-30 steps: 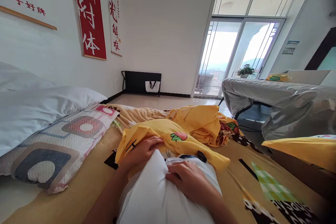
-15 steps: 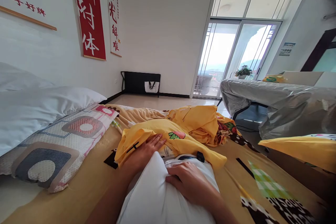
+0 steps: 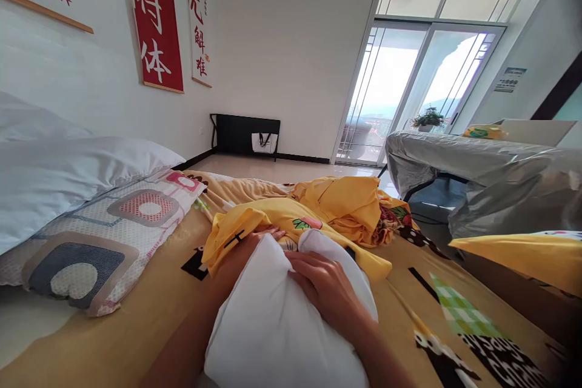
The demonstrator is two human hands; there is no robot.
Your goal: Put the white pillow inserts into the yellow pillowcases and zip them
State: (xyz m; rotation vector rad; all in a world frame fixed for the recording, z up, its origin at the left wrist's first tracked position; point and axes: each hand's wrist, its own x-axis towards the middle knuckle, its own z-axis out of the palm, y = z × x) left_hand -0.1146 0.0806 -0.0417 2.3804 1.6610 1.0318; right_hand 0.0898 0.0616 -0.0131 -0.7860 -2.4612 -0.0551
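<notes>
Your right hand (image 3: pixel 325 282) pinches the white pillow (image 3: pixel 273 330); hold the yellow cover (image 3: pixel 259 211) beyond taut with your left hand (image 3: pixel 253 245), its grip unclear.

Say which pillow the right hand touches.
The white pillow at bottom centre, under the right hand; the patterned pillow and white ones at left lie apart.

White pillow (image 3: pixel 277 321): advanced farther over the yellow case (image 3: pixel 268 211); its right-hand lobe now rises to just beside the carrot print (image 3: pixel 307 224).
Case opening: dark inner edge, exposed half a second ago, now covered by the pillow.
Right hand (image 3: pixel 325 282): moved forward with the pillow.
Left hand (image 3: pixel 257 242): now more hidden behind the pillow.
Head view: tipped slightly downward; red scroll (image 3: pixel 159 30) sits higher.
</notes>
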